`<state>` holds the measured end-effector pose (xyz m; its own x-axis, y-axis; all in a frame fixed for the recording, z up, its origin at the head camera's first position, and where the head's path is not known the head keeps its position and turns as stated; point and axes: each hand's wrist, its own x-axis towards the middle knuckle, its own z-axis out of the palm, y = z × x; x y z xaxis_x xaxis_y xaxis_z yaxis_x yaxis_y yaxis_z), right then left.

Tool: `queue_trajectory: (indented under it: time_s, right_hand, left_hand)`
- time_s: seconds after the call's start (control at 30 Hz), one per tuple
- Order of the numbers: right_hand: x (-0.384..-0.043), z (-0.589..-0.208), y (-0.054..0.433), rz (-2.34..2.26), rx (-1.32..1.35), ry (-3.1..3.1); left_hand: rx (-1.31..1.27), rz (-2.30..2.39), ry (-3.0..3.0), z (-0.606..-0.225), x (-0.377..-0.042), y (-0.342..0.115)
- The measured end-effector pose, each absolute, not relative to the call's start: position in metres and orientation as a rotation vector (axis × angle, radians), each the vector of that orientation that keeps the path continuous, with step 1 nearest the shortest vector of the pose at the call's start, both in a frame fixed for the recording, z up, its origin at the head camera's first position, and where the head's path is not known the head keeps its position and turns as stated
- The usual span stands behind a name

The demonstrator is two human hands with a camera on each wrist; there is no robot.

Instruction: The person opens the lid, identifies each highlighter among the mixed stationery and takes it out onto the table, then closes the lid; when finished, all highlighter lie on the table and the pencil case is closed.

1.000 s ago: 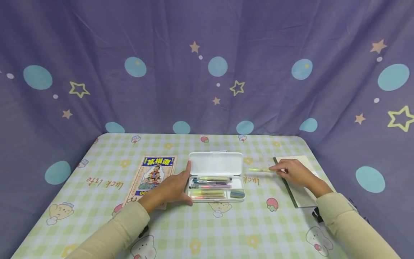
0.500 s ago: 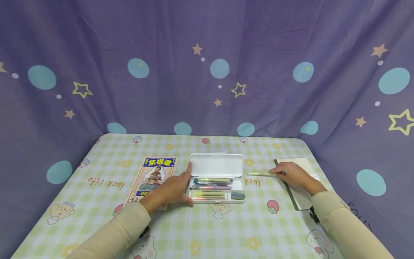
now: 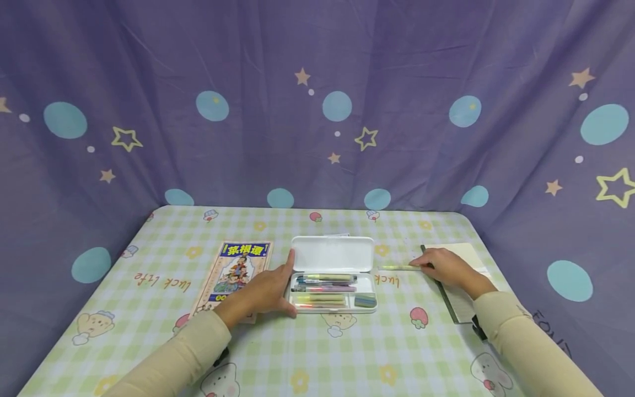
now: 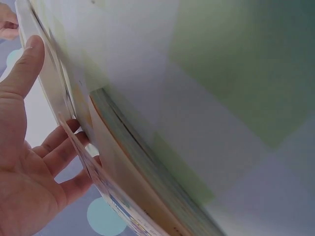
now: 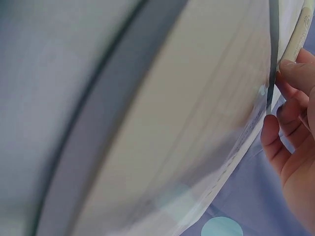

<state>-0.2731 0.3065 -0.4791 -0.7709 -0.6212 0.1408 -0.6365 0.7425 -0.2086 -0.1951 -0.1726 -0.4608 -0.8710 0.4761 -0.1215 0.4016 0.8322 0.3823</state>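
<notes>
A white pencil case (image 3: 332, 255) stands with its lid up in the middle of the table. Several pens (image 3: 324, 288) and a blue-grey block (image 3: 365, 301) lie inside it. My left hand (image 3: 263, 289) rests along the case's left end, thumb at the front corner and index finger up beside the lid. In the left wrist view, its other fingers touch the loose cover of a comic book (image 4: 123, 201). My right hand (image 3: 446, 269) pinches a cream and yellow highlighter (image 3: 397, 268) between thumb and fingers, over the left edge of a notebook (image 3: 463, 309). The highlighter points left towards the case.
Left of the case lies the comic book, partly under my left forearm. A green checked cloth (image 3: 357, 353) covers the table. Behind the case's lid a bit of white paper (image 3: 339, 235) shows. A purple curtain (image 3: 258, 165) hangs along the back and sides.
My right hand has shifted slightly left and down with the highlighter, which sits a little lower over the cloth. The left hand stays at the case.
</notes>
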Motion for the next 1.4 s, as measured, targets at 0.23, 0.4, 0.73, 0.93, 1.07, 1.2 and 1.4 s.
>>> queue_trajectory:
  time_s: [0.23,0.4,0.73,0.93,1.07,1.2,1.4]
  right_hand:
    - [-0.274,-0.480,0.306,0.359,1.043,-2.854]
    - [-0.273,-0.479,0.306,0.343,1.010,-2.896]
    - [-0.272,-0.469,0.305,0.359,0.949,-2.972]
    - [-0.268,-0.463,0.299,0.334,0.935,-2.941]
    - [-0.265,-0.460,0.291,0.374,0.943,-2.938]
    - [-0.264,-0.458,0.279,0.411,0.984,-2.946]
    - [-0.260,-0.454,0.258,0.407,1.140,-2.866]
  left_hand:
    - [0.680,0.521,2.801,-0.461,-0.195,-0.172]
    - [0.679,0.522,2.798,-0.462,-0.195,-0.172]
    - [0.665,0.519,2.798,-0.461,-0.196,-0.172]
    - [0.674,0.524,2.797,-0.460,-0.196,-0.172]
    - [0.673,0.524,2.795,-0.460,-0.196,-0.172]
    - [0.671,0.525,2.795,-0.460,-0.196,-0.172]
    - [0.673,0.528,2.793,-0.459,-0.195,-0.172]
